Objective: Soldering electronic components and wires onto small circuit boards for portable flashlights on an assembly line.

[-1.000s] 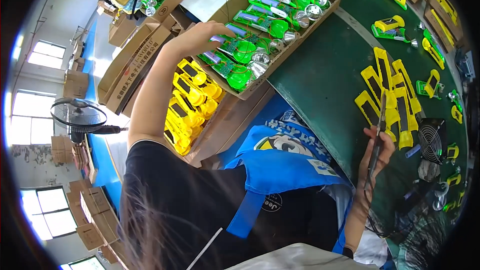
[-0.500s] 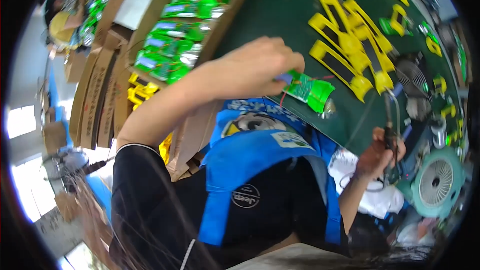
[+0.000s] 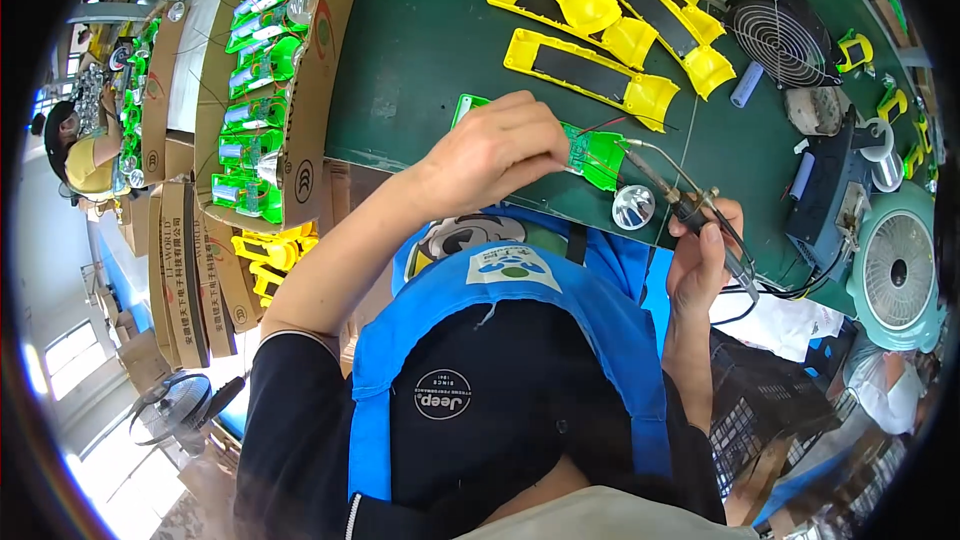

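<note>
My left hand [image 3: 505, 148] is closed on a green plastic lamp housing [image 3: 602, 172] at the table's near edge, covering its middle. A green circuit board [image 3: 578, 148] with thin red and dark wires sits in the housing. A shiny round reflector [image 3: 633, 207] is beside its right end. My right hand [image 3: 703, 245] grips a soldering iron [image 3: 688, 210], whose bent tip reaches the board's right end. A thin metal tube runs alongside the iron toward the tip. What my left fingertips pinch is partly hidden.
Yellow casings [image 3: 590, 75] with dark strips lie beyond the housing. A carton [image 3: 318, 90] of green lamp assemblies stands at left. At right are a black fan [image 3: 785, 30], loose blue cells [image 3: 746, 85], a blue box-shaped unit [image 3: 828, 195] and a teal fan [image 3: 897, 270].
My right hand has brought the soldering iron up and left to the board. The housing now rests lower at the table edge under my left hand. The whole view has shifted.
</note>
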`<state>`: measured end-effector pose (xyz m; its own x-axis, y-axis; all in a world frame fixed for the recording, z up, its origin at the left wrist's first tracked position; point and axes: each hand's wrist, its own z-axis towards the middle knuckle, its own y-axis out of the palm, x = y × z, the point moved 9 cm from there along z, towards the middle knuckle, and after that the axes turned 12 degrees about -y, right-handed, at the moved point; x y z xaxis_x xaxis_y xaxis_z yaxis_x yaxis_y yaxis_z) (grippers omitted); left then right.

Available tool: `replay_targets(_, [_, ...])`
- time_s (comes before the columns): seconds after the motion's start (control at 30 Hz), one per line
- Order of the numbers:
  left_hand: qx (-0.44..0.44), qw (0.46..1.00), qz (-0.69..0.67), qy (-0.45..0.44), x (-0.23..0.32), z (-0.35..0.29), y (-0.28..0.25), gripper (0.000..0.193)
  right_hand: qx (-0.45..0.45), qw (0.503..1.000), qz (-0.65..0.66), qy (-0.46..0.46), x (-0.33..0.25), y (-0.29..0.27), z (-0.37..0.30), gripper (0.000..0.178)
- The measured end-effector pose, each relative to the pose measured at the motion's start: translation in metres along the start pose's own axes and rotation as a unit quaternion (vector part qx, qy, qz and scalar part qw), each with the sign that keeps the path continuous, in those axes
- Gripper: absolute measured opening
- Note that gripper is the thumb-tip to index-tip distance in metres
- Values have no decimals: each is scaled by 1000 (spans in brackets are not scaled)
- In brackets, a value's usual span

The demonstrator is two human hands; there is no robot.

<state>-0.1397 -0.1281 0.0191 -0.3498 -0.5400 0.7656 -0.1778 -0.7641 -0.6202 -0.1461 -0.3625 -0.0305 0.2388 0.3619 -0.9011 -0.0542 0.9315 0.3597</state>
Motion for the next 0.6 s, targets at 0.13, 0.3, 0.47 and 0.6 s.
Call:
replay_targets(0.13, [21,1000,19,14,5,0,-2,19,-4,999,-35,13,2,0,-1,28])
replay_targets(0.3, [59,990,125,-3,13,1,1,21,-77,988,-131,-24,-4,19,2,23])
replay_targets(0.47, [106,984,124,-76,11,0,-7,20,-77,985,-156,-9,1,22,3,21])
replay_targets(0.6, [80,978,158,-108,10,5,-4,17,-102,971,-214,-14,-3,31,3,17])
